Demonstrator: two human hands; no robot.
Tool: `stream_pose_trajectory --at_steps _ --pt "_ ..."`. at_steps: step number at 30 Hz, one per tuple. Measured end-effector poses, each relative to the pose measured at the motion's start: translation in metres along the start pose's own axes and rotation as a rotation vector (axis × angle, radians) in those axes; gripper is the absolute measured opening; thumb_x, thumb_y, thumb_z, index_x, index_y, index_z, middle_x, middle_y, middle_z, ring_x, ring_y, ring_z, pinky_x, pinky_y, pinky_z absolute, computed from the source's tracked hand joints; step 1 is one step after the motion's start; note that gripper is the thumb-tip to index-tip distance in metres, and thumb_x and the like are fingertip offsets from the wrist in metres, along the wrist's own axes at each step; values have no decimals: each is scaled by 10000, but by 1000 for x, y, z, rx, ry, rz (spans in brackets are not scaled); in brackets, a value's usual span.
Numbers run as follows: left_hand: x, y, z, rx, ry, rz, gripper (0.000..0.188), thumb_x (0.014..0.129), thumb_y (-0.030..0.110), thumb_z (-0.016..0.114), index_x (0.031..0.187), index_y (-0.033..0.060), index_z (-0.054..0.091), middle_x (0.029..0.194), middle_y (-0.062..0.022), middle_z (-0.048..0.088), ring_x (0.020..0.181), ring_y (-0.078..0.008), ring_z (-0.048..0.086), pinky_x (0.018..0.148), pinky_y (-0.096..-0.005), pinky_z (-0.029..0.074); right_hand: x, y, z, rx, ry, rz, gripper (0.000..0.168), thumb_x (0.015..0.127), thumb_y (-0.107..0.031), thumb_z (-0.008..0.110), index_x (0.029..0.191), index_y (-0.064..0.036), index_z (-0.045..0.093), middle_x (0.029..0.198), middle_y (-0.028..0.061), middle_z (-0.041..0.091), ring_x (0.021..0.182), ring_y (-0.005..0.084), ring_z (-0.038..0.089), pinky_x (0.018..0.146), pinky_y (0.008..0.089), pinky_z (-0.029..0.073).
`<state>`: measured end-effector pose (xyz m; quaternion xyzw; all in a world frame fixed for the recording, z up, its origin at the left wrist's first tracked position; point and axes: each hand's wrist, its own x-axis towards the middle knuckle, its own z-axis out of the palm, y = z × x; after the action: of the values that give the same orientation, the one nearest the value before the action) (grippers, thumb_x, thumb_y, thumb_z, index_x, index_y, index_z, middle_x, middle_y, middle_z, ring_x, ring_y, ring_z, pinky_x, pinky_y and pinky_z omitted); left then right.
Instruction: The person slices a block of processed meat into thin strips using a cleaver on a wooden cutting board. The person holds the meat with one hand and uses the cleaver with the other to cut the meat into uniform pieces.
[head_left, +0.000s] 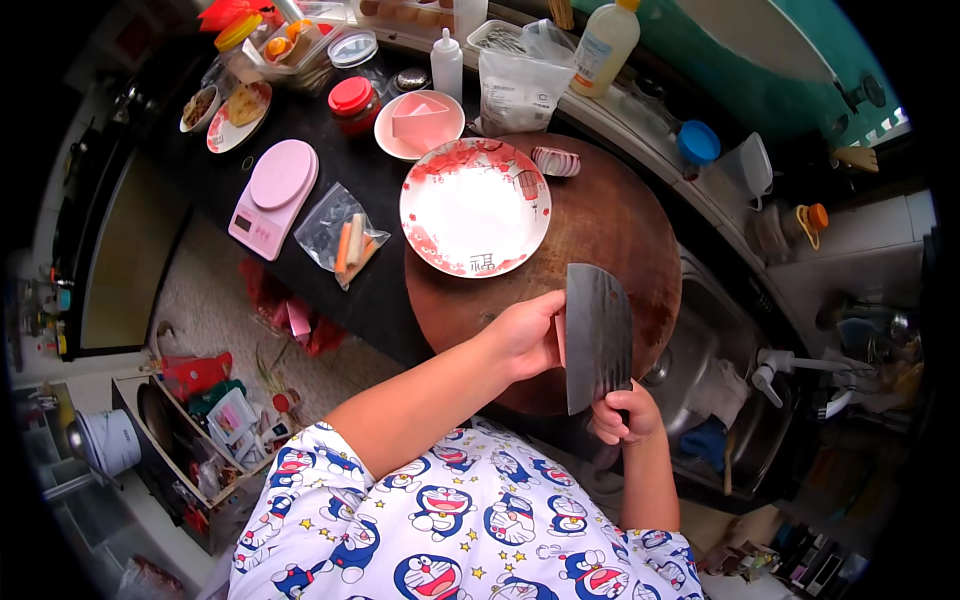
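Observation:
My right hand (628, 414) grips the handle of a dark cleaver (598, 337), its broad blade raised over the round wooden chopping board (630, 217). Beside the blade's left face is my left hand (531, 330), fingers partly hidden behind it; a sliver of something pink shows there, but what it is and how it is held cannot be told. A large white plate with red blossom print (475, 210) rests on the board's upper left. Just right of its rim lies a cut piece of red onion (556, 161).
Left of the board are a plastic bag with crab sticks (343, 236), a pink kitchen scale (274, 195) and a pink bowl (420, 124). A red-lidded jar (354, 105) and a squeeze bottle (447, 67) stand behind. The steel sink (701, 330) lies at the right.

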<state>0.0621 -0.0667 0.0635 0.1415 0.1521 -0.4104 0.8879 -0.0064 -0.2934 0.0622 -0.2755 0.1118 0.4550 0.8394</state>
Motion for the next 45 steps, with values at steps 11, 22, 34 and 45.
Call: stream_pose_trajectory --at_steps 11,22,34,45 --pt "-4 0 16 104 190 -24 322 1012 295 425 1030 47 630 844 -84 676 717 -190 648 552 -341 514 -7 4 2 0 21 30 176 869 -122 593 791 12 510 525 44 459 351 103 423 336 277 358" --pt "-6 3 25 192 269 -11 333 1019 260 401 1087 22 625 916 -103 674 760 -209 640 617 -371 508 -10 6 2 12 45 22 151 865 -111 588 839 19 516 537 44 461 351 97 412 332 273 349" --pt "-6 8 27 245 221 -29 324 1013 261 418 1042 21 634 820 -109 669 646 -229 623 552 -367 502 -9 5 -7 2 -43 -9 293 881 -120 542 1087 88 523 529 27 455 347 82 396 320 247 321" --pt "-2 8 27 186 257 -52 335 1020 230 394 1060 -12 622 839 -136 663 698 -244 634 606 -395 526 -7 -1 0 37 1 21 200 861 -110 585 949 61 530 524 50 461 345 105 399 318 276 331"
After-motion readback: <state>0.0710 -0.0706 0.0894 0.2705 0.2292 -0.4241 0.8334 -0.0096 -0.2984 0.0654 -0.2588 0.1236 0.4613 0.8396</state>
